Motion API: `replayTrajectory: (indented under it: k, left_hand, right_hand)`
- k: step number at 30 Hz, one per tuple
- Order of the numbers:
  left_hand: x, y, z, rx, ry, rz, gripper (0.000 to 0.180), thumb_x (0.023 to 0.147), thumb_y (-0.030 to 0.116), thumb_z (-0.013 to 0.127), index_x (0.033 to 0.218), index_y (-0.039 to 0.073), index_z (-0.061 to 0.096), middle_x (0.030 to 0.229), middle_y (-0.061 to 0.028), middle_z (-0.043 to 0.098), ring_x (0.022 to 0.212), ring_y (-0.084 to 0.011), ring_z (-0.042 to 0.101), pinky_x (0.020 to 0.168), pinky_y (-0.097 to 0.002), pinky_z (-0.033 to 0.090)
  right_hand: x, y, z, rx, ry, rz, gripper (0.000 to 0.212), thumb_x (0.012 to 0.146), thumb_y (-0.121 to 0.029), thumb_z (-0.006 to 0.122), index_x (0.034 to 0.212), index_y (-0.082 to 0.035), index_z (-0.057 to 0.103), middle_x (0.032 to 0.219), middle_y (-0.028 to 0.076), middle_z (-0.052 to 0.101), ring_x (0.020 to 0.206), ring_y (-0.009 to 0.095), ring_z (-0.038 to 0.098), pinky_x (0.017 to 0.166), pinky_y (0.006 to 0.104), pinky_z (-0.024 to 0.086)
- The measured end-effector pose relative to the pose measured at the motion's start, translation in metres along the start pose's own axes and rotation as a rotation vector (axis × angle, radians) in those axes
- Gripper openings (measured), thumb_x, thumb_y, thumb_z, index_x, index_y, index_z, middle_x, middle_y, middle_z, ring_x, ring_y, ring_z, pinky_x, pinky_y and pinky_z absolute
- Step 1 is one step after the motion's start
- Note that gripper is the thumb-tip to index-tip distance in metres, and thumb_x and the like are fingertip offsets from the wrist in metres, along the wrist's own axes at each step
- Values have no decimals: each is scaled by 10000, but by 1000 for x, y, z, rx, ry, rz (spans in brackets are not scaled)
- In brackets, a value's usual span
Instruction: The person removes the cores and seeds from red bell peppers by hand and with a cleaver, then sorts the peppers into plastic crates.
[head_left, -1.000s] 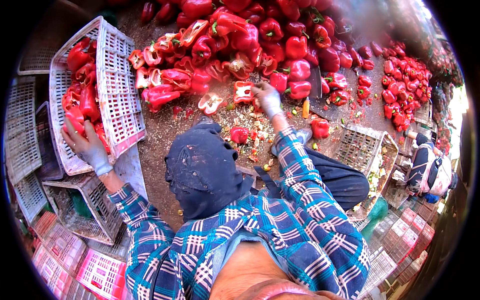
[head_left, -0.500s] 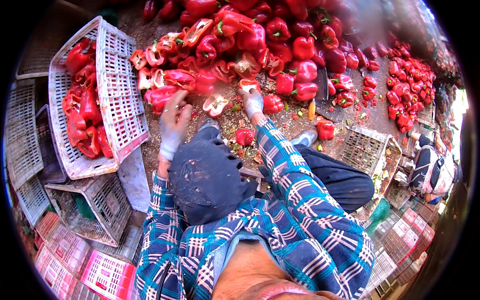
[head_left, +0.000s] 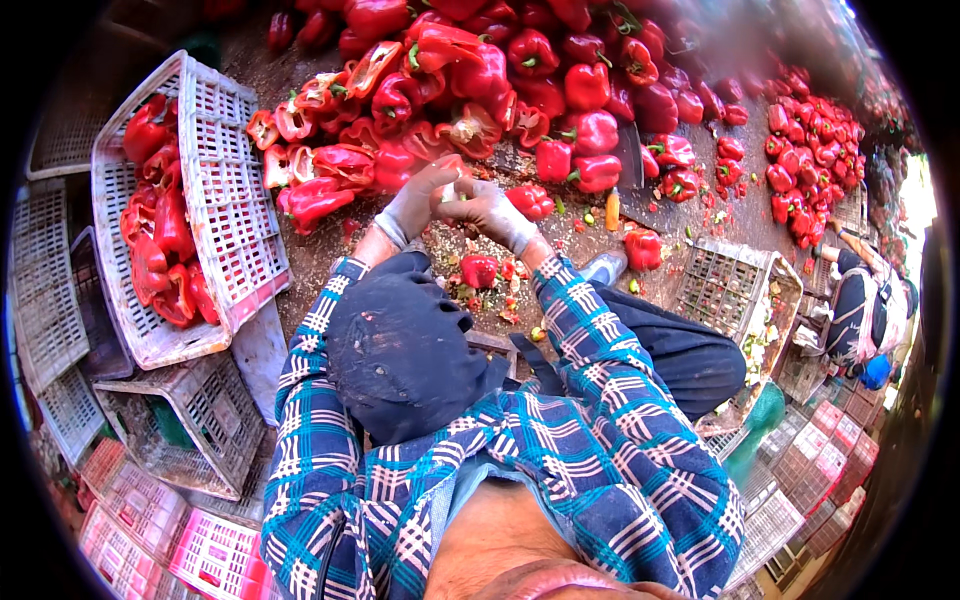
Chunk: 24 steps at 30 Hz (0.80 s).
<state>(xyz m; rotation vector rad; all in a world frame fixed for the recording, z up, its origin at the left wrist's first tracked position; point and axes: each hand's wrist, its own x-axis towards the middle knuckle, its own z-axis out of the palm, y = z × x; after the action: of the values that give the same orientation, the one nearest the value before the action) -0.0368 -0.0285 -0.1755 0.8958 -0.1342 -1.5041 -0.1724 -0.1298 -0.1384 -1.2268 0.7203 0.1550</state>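
Note:
My left hand (head_left: 410,207) and my right hand (head_left: 494,213), both in pale, dirty gloves, meet just beyond my knee. Their fingers are closed around a cut red bell pepper half (head_left: 451,164), mostly hidden by them. A pale bit shows between the fingertips. Beyond my hands lie several halved red peppers (head_left: 472,131) with pale seedy insides. A whole red pepper (head_left: 531,202) rests right of my right hand. Nearer to me, a small red pepper piece (head_left: 478,271) lies among seeds and scraps.
A white plastic crate (head_left: 235,190) tilts at left, with pepper pieces inside. A knife with a dark blade and yellow handle (head_left: 612,211) lies at right. A scrap-strewn crate (head_left: 725,290) stands beside my right leg. Another person (head_left: 868,310) bends at far right near a pepper pile (head_left: 815,150).
My left hand has moved right and my right hand slightly left, so they now meet over the pepper half. The halved pepper on the ground between them no longer shows.

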Motion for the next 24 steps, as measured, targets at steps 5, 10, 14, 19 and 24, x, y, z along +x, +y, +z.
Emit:
replayTrajectory:
  k: [5,10,14,19,24]
  left_hand:
    - [10,-9,8,299,268,121,536,925,169,573,1404,-52,475,1335,-137,581,1200,-204,562,1034,-322,437]
    - [2,-13,-3,80,244,27,442,1017,165,481,1411,-34,492,1339,-98,590,1162,-188,574,1028,-334,439]
    - [2,-11,7,102,339,132,298,1006,177,476,1216,-4,585,1141,-67,635,1017,-142,594,928,-296,476]
    - [6,-4,4,-11,327,93,481,1021,191,439,1472,25,419,1273,-116,602,1133,-215,580,995,-366,461]
    - [3,-9,-10,-200,315,4,463,1048,245,423,1474,63,415,1194,-146,612,1024,-265,625,897,-416,519]
  right_hand:
    - [14,21,7,-114,159,-96,448,816,-333,761,1132,-25,682,962,112,731,903,198,691,814,352,527]
    - [-1,17,37,-764,421,-173,336,895,-395,619,1052,-98,623,881,185,713,864,406,688,765,522,522]
    - [-5,19,44,-735,497,-271,303,917,-382,619,1070,-121,627,858,180,706,839,395,690,726,488,530]
    - [9,18,61,-603,702,-241,272,909,-375,667,1020,-126,655,815,150,707,782,360,705,669,458,534]
    - [0,17,62,-805,621,-346,282,904,-402,677,981,-132,654,769,117,704,733,350,703,645,452,525]
